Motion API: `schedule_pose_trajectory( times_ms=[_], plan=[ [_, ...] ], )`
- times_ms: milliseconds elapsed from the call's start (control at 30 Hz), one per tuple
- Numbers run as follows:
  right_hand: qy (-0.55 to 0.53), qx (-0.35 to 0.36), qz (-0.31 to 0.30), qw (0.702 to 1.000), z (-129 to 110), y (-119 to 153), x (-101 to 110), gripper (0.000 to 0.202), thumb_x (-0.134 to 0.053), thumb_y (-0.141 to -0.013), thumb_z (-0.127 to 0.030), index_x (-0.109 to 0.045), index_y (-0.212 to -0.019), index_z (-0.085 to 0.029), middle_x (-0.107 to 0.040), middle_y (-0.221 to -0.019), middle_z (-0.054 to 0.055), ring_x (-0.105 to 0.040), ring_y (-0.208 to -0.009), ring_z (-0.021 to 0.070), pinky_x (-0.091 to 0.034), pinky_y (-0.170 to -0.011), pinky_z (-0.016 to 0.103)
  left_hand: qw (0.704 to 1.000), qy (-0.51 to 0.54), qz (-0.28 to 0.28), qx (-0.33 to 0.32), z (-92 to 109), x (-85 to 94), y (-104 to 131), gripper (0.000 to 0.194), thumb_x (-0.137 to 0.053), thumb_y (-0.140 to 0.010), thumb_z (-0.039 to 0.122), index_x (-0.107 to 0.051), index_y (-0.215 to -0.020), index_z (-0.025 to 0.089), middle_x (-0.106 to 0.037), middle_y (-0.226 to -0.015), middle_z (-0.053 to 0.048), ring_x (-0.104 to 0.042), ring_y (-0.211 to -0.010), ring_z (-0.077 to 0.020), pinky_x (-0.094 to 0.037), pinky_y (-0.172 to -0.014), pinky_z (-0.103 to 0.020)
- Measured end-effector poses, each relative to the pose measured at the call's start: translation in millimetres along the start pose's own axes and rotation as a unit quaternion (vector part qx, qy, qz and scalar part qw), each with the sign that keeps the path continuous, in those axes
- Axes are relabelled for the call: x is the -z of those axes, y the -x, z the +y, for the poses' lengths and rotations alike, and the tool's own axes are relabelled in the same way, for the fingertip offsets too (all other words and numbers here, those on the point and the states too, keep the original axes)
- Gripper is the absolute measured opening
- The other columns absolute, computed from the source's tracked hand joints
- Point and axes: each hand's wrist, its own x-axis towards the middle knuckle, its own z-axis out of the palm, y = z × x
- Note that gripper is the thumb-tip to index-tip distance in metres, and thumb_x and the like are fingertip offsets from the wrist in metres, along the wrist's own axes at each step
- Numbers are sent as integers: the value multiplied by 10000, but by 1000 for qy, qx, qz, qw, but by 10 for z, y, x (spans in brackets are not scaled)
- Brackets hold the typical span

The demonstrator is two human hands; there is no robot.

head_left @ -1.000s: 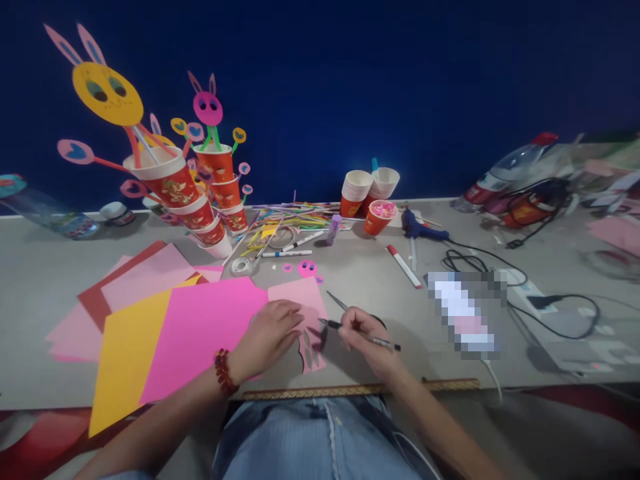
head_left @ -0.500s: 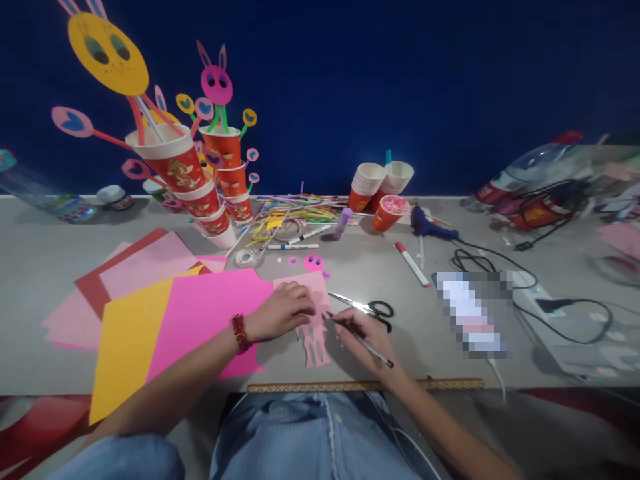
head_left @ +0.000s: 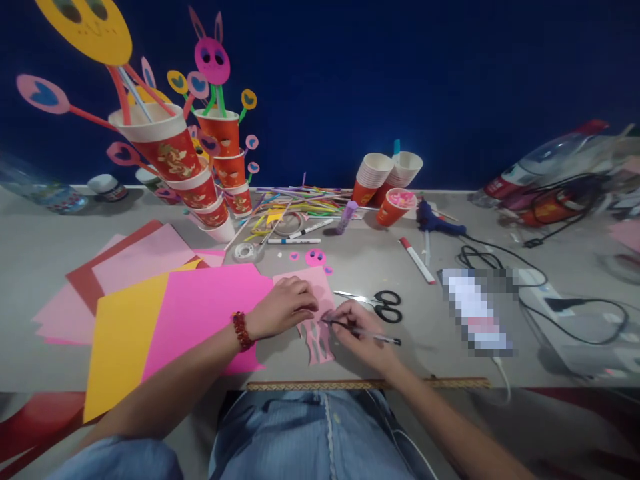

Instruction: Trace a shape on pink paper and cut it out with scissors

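A sheet of pale pink paper [head_left: 324,285] with its lower part cut into wavy strips lies on the table in front of me. My left hand [head_left: 287,303] rests over its left side, fingers loosely bent and the thumb apart from them. In my right hand [head_left: 363,333] is a pen [head_left: 377,337], its tip at the paper just above the cut strips. Scissors [head_left: 385,305] with black handles lie beyond my right hand, blades toward the paper. Small bright pink cutouts [head_left: 315,257], one with eyes, sit past the paper's far edge.
At left are coloured sheets [head_left: 215,300] and stacked red cups with paper figures [head_left: 175,153]. Several pipe cleaners [head_left: 300,200], markers and a glue stick [head_left: 347,217] lie at the back. To the right are a glue gun [head_left: 435,220], a phone [head_left: 475,310] and cables.
My right hand has shifted slightly, and the pen lies flatter, its tip a little left and lower on the paper. More of the scissors shows. The whole view has moved slightly.
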Motion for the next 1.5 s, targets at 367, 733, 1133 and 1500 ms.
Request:
schedule_pose_trajectory(
  times_ms=[367, 733, 1133, 1500],
  plan=[
    [75, 68, 60, 993, 16, -69, -127, 198, -492, -767, -163, -529, -579, -212, -538, -550, -24, -480, -527, 134, -369, -527, 255, 1000, 12, 8, 21, 0, -10, -24, 136, -565, -966, 317, -675, -969, 238, -616, -953, -31, -530, -961, -203, -377, -856, -341],
    [74, 77, 44, 993, 41, -68, -108, 199, -489, -782, -158, -535, -595, -209, -575, -573, -17, -507, -539, 133, -397, -541, 257, 999, 20, 5, 26, -3, -9, -36, 121, -581, -957, 317, -672, -969, 239, -621, -957, -30, -541, -978, -204, -379, -869, -343],
    [77, 70, 50, 993, 30, -64, -124, 197, -481, -782, -148, -519, -601, -216, -534, -564, -27, -483, -533, 130, -381, -536, 253, 999, 17, 13, 33, -6, -41, -35, 119, -596, -947, 330, -661, -963, 232, -617, -952, -30, -529, -975, -211, -373, -869, -345],
    [81, 72, 34, 994, 41, -66, -120, 184, -488, -791, -164, -537, -620, -210, -561, -580, -21, -498, -546, 135, -381, -552, 256, 999, 14, 14, 39, 8, -42, -38, 120, -599, -944, 333, -660, -954, 230, -614, -957, -31, -526, -976, -213, -373, -871, -344]
  ],
)
